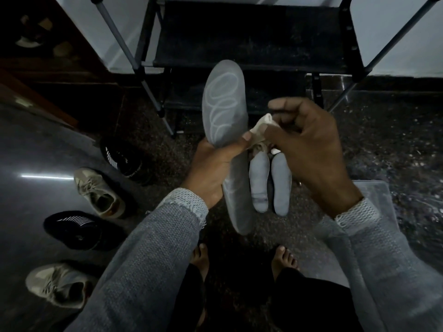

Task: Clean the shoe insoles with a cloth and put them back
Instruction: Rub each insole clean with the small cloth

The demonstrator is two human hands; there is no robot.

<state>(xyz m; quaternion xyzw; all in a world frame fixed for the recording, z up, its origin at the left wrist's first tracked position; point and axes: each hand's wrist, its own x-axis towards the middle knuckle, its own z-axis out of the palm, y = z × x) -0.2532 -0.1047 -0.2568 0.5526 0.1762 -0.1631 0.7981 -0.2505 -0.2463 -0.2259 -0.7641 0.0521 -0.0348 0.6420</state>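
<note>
My left hand (213, 168) grips a long grey insole (224, 104) around its middle, holding it upright with its looped white pattern facing me. My right hand (309, 149) pinches a small beige cloth (257, 130) right beside the insole's right edge; my left thumb touches the cloth too. Two more grey insoles (260, 180) (281, 185) lie side by side on the floor below my hands. On the left floor sit two beige sneakers (98, 190) (55, 286) and two black shoes with white stripes (119, 156) (79, 230).
A black metal shoe rack (254, 34) stands straight ahead against the wall. A clear plastic lid or box (374, 195) lies on the speckled floor at right. My bare feet (285, 257) are at the bottom.
</note>
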